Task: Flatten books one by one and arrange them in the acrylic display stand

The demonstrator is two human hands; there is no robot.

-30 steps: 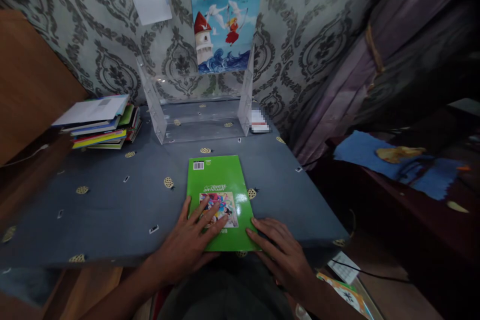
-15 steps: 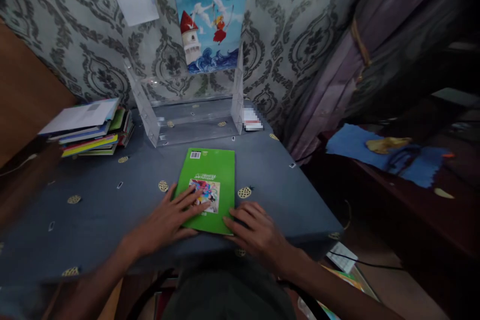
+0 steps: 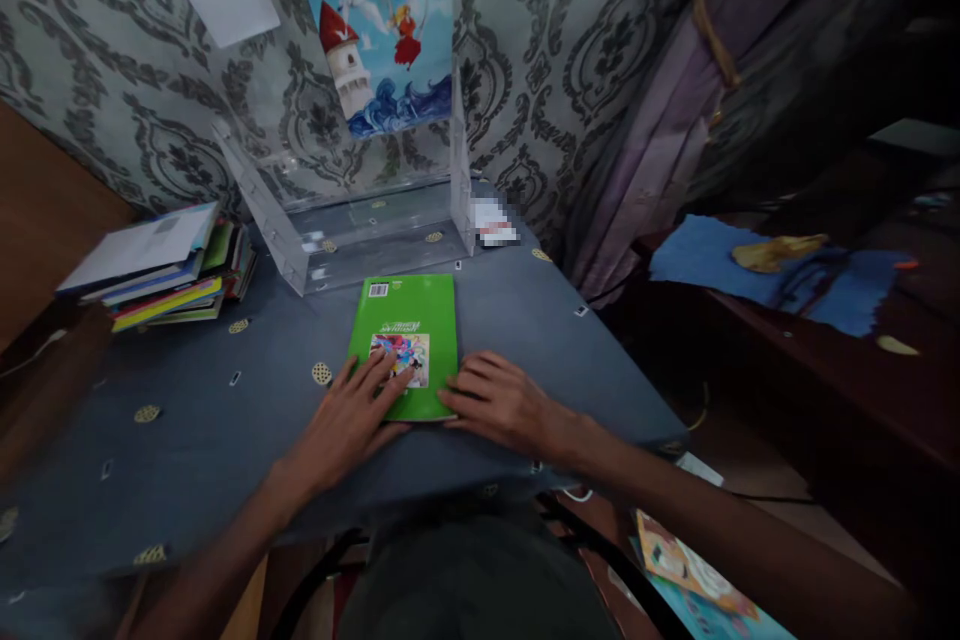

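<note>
"Green cover, this book (image 3: 442,310), flat on the desk (image 3: 277,400). Which step?"

"Steadying it, I'd judge. The left hand (image 3: 356,410) is spread across its picture; the right hand (image 3: 506,400) curls at its right edge. Whether that one pinches, I can't tell."

"And the next move?"

"Any lift would call for fingertips beneath an edge."

"Room?"

"Sideways, plenty: the desk stretches out left and right. The clear rack (image 3: 259,205) stands close beyond, the desk's near edge close to the wrists."
</note>
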